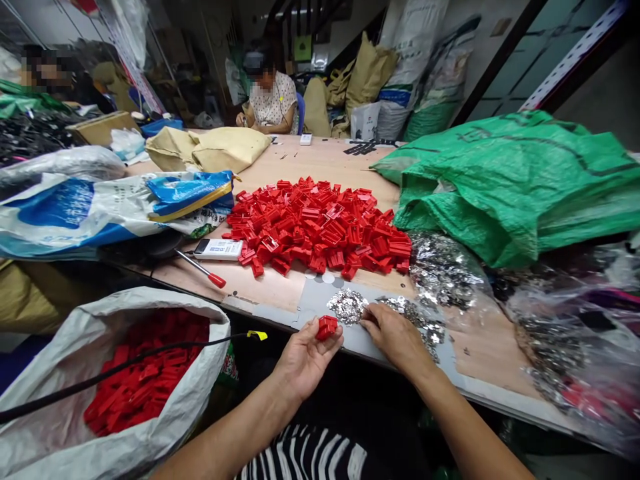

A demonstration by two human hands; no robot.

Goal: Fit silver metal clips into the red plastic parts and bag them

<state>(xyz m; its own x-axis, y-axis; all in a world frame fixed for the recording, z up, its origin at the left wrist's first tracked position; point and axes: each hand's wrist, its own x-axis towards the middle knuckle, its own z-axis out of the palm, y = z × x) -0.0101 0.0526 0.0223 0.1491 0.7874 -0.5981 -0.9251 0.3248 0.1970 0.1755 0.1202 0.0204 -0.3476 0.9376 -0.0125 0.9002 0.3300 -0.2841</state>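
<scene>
My left hand [305, 357] pinches a small red plastic clip [327, 327] at the table's near edge, fingers closed on it. My right hand [395, 333] rests palm down beside it, fingertips pressed into a small heap of shiny metal pieces [347, 305]; whether it holds one I cannot make out. Behind both hands lies a big pile of red plastic clips [320, 227] on the wooden table [320, 163]. More metal pieces [443, 270] spread to the right.
A white sack [60, 433] with red clips stands at lower left, a black cable [150, 357] across it. A phone [219, 249] and red-handled tool [203, 270] lie left of the pile. Green bag [515, 180] at right. A seated person [270, 97] works at the far end.
</scene>
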